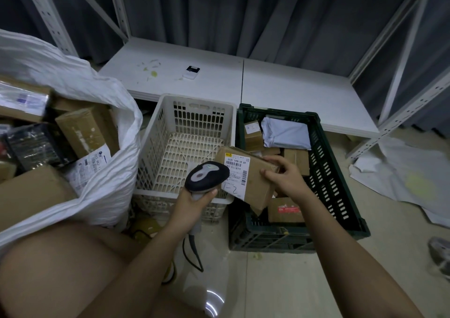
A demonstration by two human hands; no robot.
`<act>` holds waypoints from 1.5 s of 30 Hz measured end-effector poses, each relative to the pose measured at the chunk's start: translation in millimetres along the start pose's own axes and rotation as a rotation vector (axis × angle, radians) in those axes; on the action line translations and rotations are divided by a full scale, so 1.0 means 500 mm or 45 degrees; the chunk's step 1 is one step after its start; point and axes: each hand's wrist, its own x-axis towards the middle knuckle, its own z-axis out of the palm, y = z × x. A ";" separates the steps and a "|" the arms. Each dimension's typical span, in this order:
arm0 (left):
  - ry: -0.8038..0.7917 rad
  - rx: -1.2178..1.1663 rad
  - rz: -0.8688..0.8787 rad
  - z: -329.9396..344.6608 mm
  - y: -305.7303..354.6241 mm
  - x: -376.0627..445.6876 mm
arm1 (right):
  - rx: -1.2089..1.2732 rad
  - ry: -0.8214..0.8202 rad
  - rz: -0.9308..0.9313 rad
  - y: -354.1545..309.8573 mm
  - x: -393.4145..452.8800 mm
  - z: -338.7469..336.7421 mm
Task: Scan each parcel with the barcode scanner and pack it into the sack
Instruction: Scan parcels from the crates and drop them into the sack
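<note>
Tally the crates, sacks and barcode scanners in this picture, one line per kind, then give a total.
Crates: 2 (white crate, green crate)
Sacks: 1 (white sack)
Barcode scanners: 1 (barcode scanner)
Total: 4

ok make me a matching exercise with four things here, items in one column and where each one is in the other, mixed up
Things:
1. barcode scanner
2. labelled cardboard parcel
3. grey poly mailer
4. small black and white device

Places:
A. lying in the dark green crate
B. on the low white shelf board
C. gripped in the left hand
D. held by the right hand above the crates

Pairs: 1-C, 2-D, 3-A, 4-B
</note>
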 end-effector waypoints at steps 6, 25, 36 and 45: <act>-0.041 0.004 -0.011 0.014 -0.001 0.002 | -0.008 0.009 0.020 0.010 0.002 -0.001; -0.001 0.046 -0.058 0.013 -0.009 0.009 | -0.001 -0.006 0.047 -0.011 -0.011 0.003; 0.052 0.010 -0.055 0.002 0.033 0.005 | -0.020 0.121 -0.081 -0.047 -0.023 0.008; 0.215 -0.071 0.256 -0.067 0.222 -0.038 | 0.065 0.219 -0.499 -0.260 -0.064 0.042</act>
